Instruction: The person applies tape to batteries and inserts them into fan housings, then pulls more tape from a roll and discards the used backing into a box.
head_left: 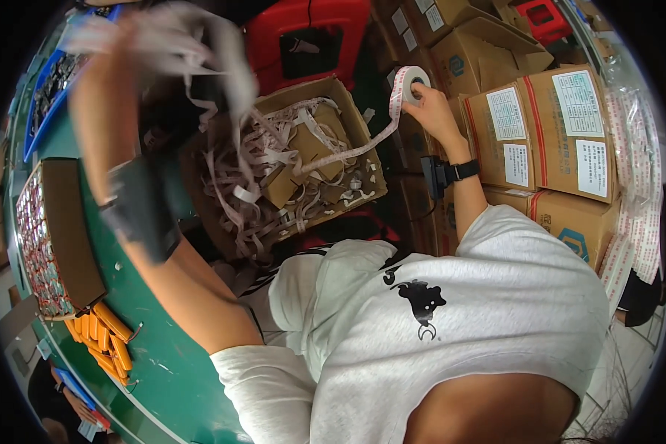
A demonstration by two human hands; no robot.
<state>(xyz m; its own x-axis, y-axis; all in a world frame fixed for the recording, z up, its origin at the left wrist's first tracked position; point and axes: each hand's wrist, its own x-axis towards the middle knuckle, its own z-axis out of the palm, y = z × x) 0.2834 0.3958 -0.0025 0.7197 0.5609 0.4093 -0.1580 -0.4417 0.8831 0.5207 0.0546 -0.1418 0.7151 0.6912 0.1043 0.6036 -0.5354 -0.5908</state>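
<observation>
My right hand (435,115) is closed around a roll of white label tape (407,83) with pinkish-red print. From the roll a loose length of tape (355,150) runs down and left into an open cardboard box (366,137). Inside that box lies a tangle of crumpled paper strips (233,159) and scraps of cardboard. At the upper left my left hand (122,41) is raised and smeared by motion, its fingers hard to make out. A bunch of pale tape strips (214,41) hangs in the air from it, trailing toward the box.
Stacked cardboard cartons (562,140) stand at the right beside hanging label sheets (640,200). A red stool (303,18) is beyond the box. On the green table (166,333) at left are a carton of small parts (74,237), orange pieces (103,340) and a blue tray (48,96).
</observation>
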